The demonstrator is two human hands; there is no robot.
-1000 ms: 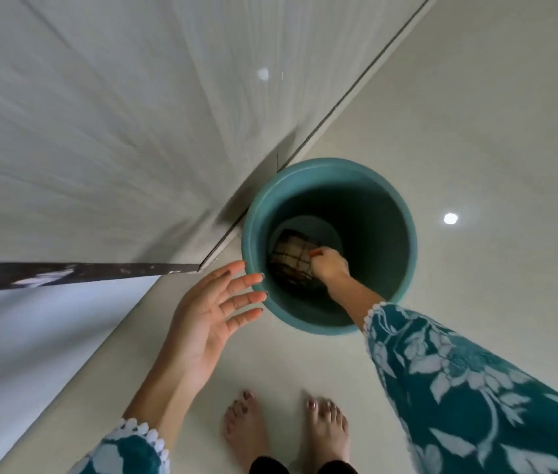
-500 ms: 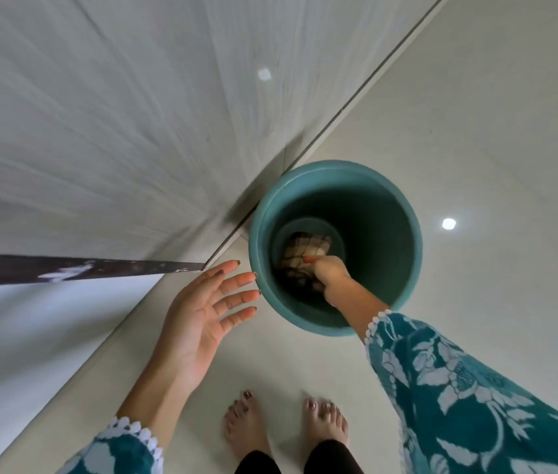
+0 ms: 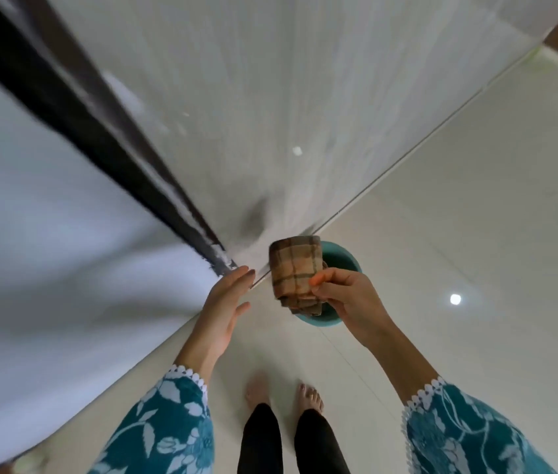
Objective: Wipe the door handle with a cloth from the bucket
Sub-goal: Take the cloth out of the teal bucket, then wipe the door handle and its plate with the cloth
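My right hand grips a folded brown checked cloth and holds it up above the teal bucket, which stands on the floor and is mostly hidden behind cloth and hand. Left of the cloth, my left hand is open with fingers stretched upward, empty, close to the bottom of the dark door edge. No door handle is in view.
A pale glossy door or wall panel rises ahead, and a white surface lies left of the dark edge. The floor is pale shiny tile. My bare feet stand just behind the bucket.
My right hand has lifted the cloth out of the bucket. The view has risen and swung, so the bucket looks smaller and lower. My left hand stays open.
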